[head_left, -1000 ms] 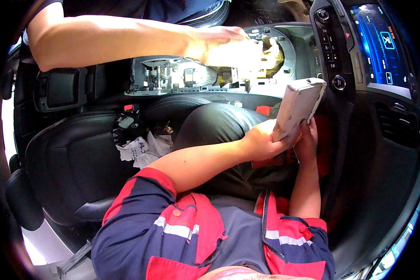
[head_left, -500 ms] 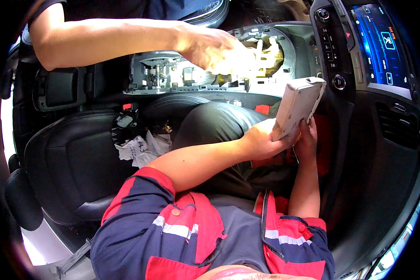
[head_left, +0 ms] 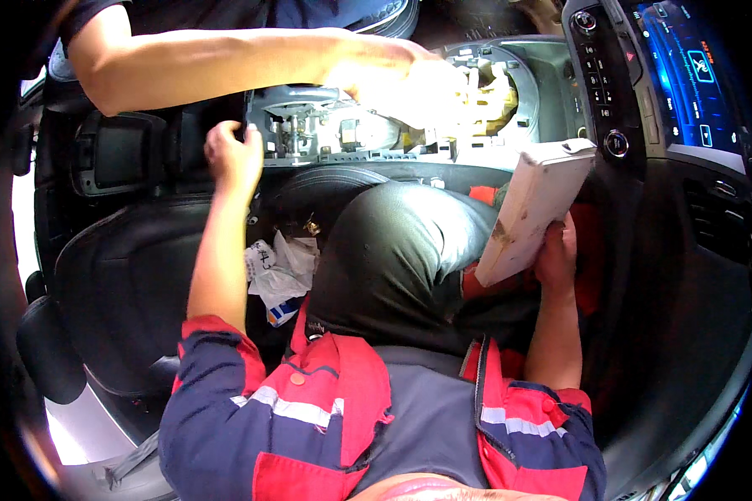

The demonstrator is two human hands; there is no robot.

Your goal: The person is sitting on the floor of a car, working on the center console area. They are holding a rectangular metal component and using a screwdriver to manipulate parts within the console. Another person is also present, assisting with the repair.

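My right hand (head_left: 556,255) grips a flat, whitish, scuffed box-shaped object (head_left: 536,213) by its lower right side, tilted over my lap. What exactly it is I cannot make out. At the left end of the opened centre console (head_left: 376,157) is my left hand (head_left: 236,157), raised with its fingers curled in. Something small and dark shows by its fingertips, too unclear to name. Another person's hand (head_left: 426,92) reaches from the far side over the console's exposed inner parts, washed out by bright light.
A lit screen (head_left: 695,79) and a control panel (head_left: 600,83) stand at the right. Crumpled white papers (head_left: 284,267) lie beside my leg on the black seat (head_left: 134,284). The co-worker's forearm (head_left: 226,71) spans the far left.
My left hand has let go of the whitish box and swung left to the console's end. My right hand still holds the box, now tilted and slightly lower.
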